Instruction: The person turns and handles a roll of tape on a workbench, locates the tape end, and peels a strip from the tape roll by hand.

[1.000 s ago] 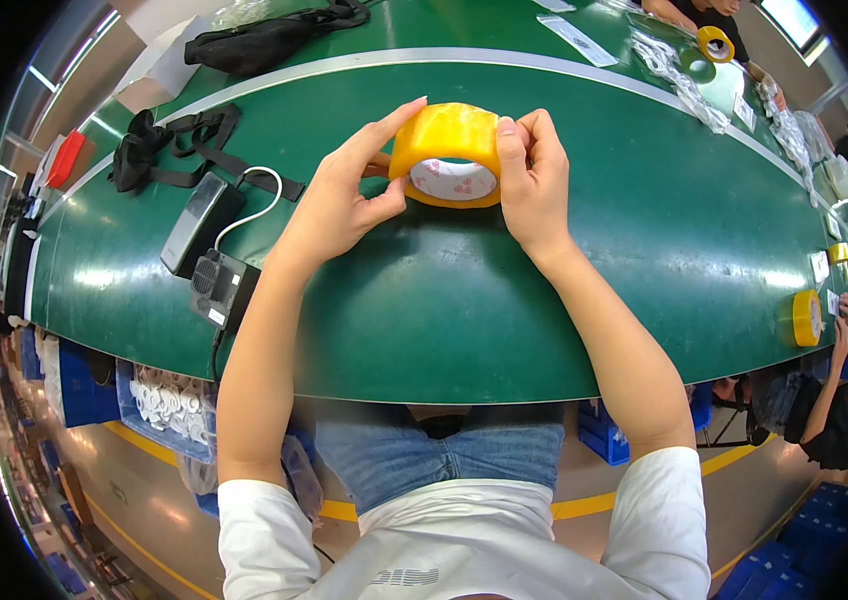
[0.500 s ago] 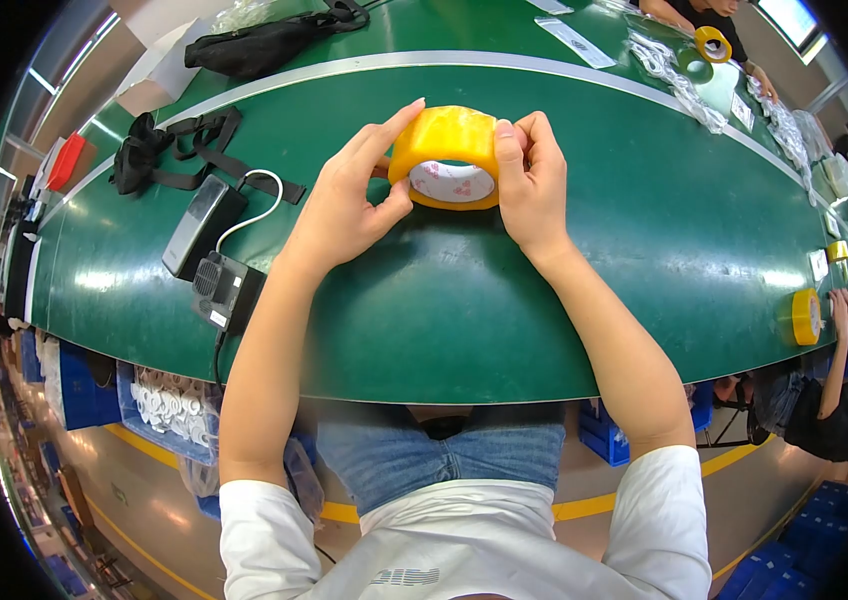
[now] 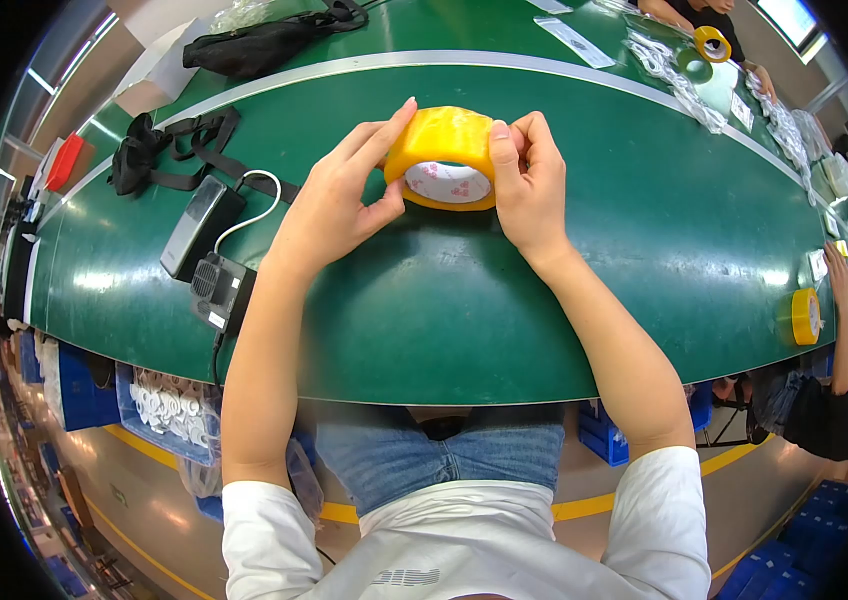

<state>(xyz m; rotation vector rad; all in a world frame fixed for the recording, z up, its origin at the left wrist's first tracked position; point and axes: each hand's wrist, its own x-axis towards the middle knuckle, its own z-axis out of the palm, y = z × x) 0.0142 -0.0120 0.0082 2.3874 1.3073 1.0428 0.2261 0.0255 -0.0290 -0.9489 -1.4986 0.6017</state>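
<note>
A wide roll of yellow packing tape (image 3: 441,132) is held up between my two hands over the green table. Its white cardboard core with reddish print faces me. My left hand (image 3: 349,190) grips the roll's left side, thumb low by the core and fingers over the outer edge. On the right side, my right hand (image 3: 532,185) pinches the tape, thumb on the front and the other fingers curled behind it. Part of those fingers is hidden.
Left on the green table (image 3: 424,330) lie a power bank (image 3: 202,228) with a white cable, a black adapter (image 3: 221,290) and black straps (image 3: 194,150). Another tape roll (image 3: 805,317) stands at the right edge, near a co-worker's hand (image 3: 837,268). Bundled white cords (image 3: 679,85) lie far right.
The tape roll and my hands have shifted very slightly left, with the same grip. At the right edge, the co-worker's hand has reached farther up along the table.
</note>
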